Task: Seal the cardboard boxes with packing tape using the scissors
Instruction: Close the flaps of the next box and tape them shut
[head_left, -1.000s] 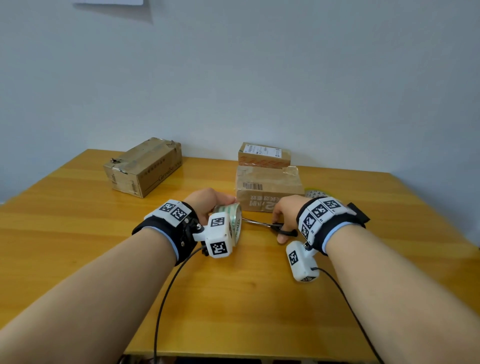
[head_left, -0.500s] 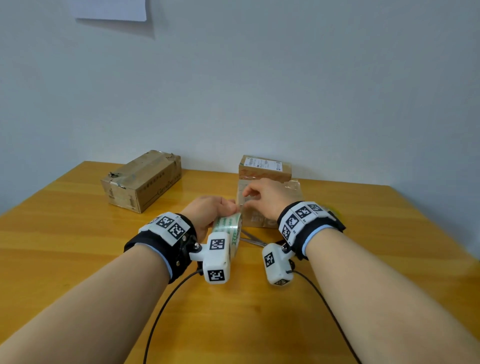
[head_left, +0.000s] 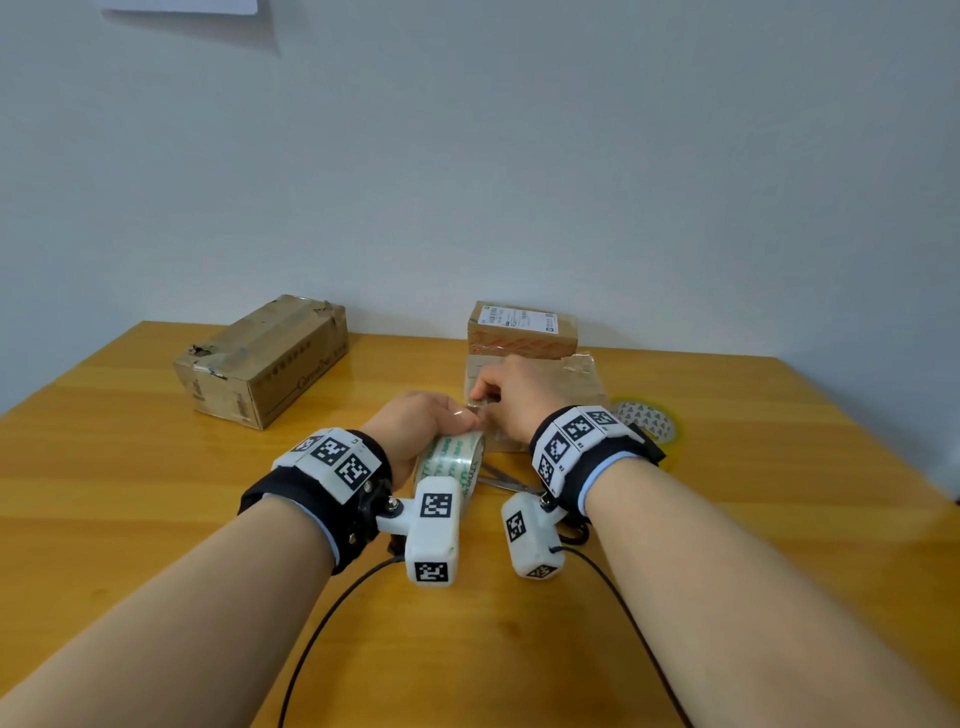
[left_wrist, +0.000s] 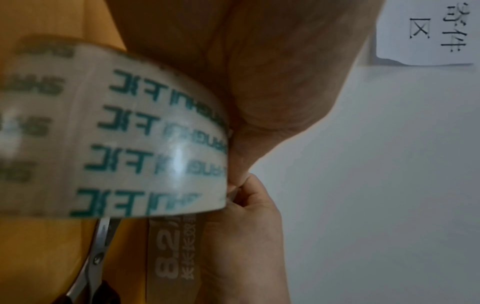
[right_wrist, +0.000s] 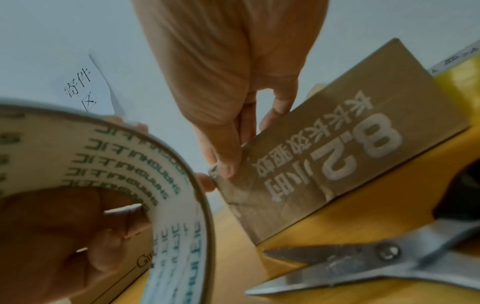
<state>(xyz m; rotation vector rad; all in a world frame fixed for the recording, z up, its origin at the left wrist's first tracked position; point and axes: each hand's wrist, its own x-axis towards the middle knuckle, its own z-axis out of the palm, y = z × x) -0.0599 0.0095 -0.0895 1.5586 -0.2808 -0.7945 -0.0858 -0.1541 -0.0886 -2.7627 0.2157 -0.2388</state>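
Observation:
My left hand (head_left: 421, 421) grips a clear tape roll (head_left: 452, 460) printed with green letters, its fingers through the core (right_wrist: 116, 218). My right hand (head_left: 511, 395) pinches the tape's free end (right_wrist: 217, 174) right at the roll, against the near left corner of a brown cardboard box (head_left: 587, 379). In the left wrist view the right hand's fingertips (left_wrist: 244, 185) meet the roll's edge (left_wrist: 145, 144). Steel scissors (head_left: 506, 480) lie on the table between my wrists, blades slightly apart (right_wrist: 363, 265), with no hand on them.
A long worn box (head_left: 270, 358) sits at the back left. A small labelled box (head_left: 522, 330) stands behind the middle box. A second tape roll (head_left: 647, 421) lies to the right of it. Paper (head_left: 182, 5) hangs on the wall.
My right hand let go of the scissors, left them on the table and moved forward to the tape's end at the box. The left hand has lifted the roll closer to the box.

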